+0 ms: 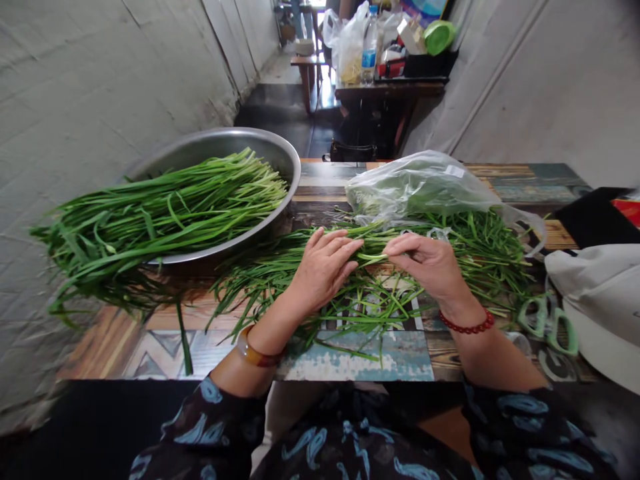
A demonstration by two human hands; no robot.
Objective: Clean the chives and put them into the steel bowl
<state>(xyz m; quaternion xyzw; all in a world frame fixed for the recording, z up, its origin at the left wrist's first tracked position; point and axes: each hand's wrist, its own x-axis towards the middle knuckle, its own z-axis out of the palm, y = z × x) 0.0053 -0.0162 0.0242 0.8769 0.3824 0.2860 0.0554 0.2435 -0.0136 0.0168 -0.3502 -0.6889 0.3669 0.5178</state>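
Note:
Long green stalks (270, 267) lie spread over the patterned wooden table (355, 357). My left hand (326, 265) rests on them, palm down, its fingers extended and slightly apart. Just to its right, my right hand (425, 261) pinches the pale ends of a few stalks between thumb and fingers. Short loose pieces (380, 310) are scattered below both hands. Behind my right hand, a clear plastic bag (420, 180) covers more greens. At the left, a big metal basin (293, 167) holds a thick bundle of green stalks (190, 200), whose leaves hang over its rim.
Green-handled scissors (565, 330) and a pale cap (600, 300) are at the right, with a black object (593, 217) behind them. A wall borders the basin. Farther back, another table (390, 89) holds bags, a bottle (369, 47) and a green container (439, 37).

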